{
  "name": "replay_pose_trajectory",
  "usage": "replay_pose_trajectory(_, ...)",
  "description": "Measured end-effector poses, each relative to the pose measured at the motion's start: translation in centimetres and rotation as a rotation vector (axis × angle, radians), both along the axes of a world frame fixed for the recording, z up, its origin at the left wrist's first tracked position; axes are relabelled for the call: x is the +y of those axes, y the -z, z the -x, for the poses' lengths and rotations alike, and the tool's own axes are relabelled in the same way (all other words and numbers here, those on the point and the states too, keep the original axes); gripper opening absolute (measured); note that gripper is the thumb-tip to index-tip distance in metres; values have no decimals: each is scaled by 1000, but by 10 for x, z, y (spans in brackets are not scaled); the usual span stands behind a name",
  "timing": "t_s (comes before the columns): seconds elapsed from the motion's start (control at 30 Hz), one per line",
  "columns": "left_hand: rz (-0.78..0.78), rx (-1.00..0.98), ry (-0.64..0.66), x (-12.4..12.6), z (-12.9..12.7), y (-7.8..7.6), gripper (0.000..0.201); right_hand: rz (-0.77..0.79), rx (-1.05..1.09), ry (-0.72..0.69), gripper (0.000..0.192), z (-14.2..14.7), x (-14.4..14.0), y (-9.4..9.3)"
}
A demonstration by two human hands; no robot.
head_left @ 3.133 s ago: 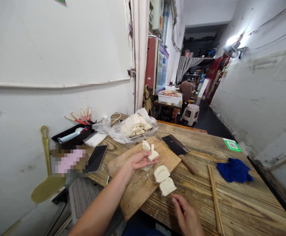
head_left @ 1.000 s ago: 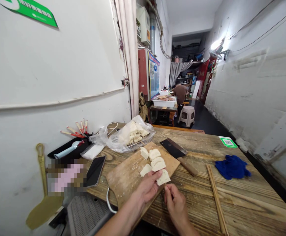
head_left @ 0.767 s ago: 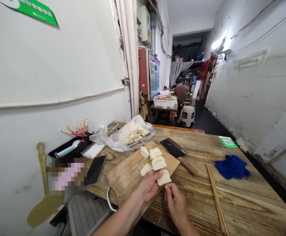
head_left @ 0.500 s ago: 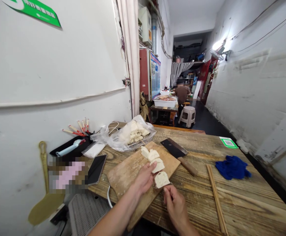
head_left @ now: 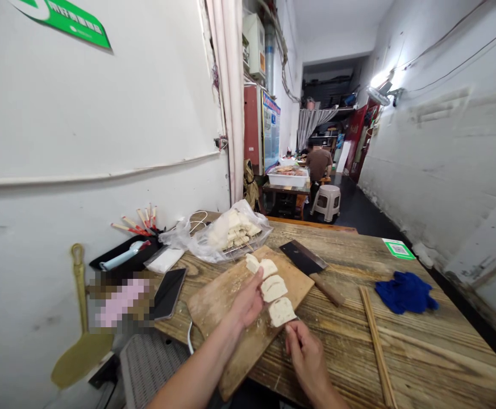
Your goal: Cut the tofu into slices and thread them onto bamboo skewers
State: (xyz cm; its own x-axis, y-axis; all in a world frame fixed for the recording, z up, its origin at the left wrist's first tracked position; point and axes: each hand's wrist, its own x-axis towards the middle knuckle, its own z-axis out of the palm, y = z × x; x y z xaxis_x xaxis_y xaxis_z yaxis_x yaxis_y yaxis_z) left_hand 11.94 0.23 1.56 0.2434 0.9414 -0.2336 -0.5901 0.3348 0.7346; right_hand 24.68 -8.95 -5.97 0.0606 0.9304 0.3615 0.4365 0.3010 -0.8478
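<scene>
On the board near the bench's front edge, the left hand grips a tofu piece; the right hand pinches a skewer, tip at another piece. Cleaver, chopsticks and cloth lie rightward

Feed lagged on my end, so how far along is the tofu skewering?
Done: a pile of filled skewers lies in the clear bag. In hand: the right hand grips a skewer carrying three tofu pieces, and the left hand steadies them over the cutting board. Left: one loose piece on the board and the bare skewers beside the cleaver.
</scene>
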Motion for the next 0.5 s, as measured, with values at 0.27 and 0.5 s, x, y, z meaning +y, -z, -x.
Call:
replay_pose_trajectory(0.27,-8,123,-43,11,11,-1,20,-21,-52,-35,34,3,-4,4)
replay_pose_trajectory(0.5,2,76,-12,10,9,-1,18,6,-33,-38,37,3,-1,1)
